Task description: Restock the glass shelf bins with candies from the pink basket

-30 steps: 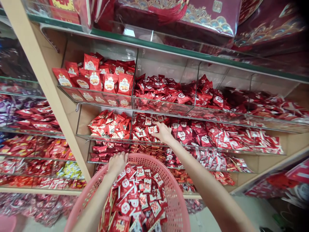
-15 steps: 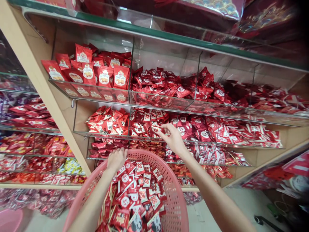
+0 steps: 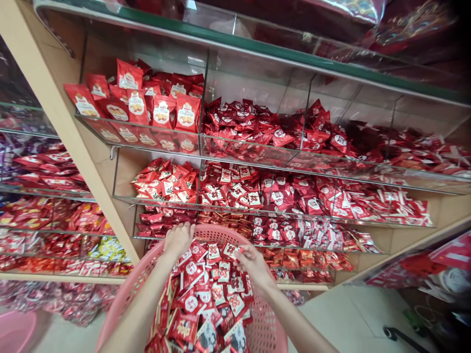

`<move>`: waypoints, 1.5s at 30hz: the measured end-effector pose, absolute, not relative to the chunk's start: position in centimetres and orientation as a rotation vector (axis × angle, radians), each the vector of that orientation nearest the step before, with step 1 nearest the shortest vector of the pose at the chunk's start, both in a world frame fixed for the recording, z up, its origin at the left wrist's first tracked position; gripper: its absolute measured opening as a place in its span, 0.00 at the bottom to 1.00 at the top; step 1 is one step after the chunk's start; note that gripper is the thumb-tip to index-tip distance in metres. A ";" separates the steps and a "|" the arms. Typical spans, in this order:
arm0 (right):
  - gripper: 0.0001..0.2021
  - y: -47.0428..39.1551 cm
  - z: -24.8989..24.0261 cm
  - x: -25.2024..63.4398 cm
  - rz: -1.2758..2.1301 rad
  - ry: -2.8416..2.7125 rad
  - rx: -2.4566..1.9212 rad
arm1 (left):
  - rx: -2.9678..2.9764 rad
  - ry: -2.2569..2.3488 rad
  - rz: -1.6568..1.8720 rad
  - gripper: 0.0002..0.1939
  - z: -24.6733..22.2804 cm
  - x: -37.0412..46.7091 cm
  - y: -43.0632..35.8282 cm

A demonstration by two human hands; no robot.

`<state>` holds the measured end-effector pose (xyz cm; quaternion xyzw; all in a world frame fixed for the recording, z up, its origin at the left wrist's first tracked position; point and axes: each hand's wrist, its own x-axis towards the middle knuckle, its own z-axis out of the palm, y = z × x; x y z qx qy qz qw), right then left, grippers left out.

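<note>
Shelf-to-basket, the right hand (image 3: 255, 264) lowered a packet (image 3: 230, 251).

Wooden shelving unit (image 3: 55, 93) | glass shelf (image 3: 257, 51) | pale tiled floor (image 3: 353, 318)

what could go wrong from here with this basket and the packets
The small red-and-white packet seems pinched near its edge by the right hand, so it might slip.

Only the left hand is visibly on the rim of the pink basket, so the basket may tip if that grip shifts.

The far rim looks near the stocked shelves; a bump might dislodge packets there.
</note>
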<state>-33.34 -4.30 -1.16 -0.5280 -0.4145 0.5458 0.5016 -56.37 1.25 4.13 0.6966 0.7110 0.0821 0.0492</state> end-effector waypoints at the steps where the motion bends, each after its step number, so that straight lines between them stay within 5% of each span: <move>1: 0.19 -4.3 -1.3 -33.5 1.294 -1.030 -1.301 | 2.126 2.166 0.253 0.23 4.1 -56.4 1.3; 10: 0.11 -4.6 3.5 -32.0 0.175 -1.923 -1.861 | 2.122 2.174 0.236 0.24 4.1 -56.4 1.3; 19: 0.15 2.9 13.6 -31.2 -0.200 -2.111 -1.256 | 2.114 2.169 0.255 0.24 4.2 -56.4 1.2; 26: 0.30 7.3 16.2 -31.9 -0.102 -2.539 -1.383 | 2.134 2.160 0.297 0.24 3.8 -56.6 1.3; 40: 0.30 6.1 17.3 -31.1 -0.234 -2.540 -1.383 | 2.117 2.171 0.288 0.24 4.0 -56.4 1.2; 45: 0.28 1.2 16.5 -31.3 -0.007 -2.484 -1.189 | 2.119 2.178 0.261 0.24 4.1 -56.4 1.2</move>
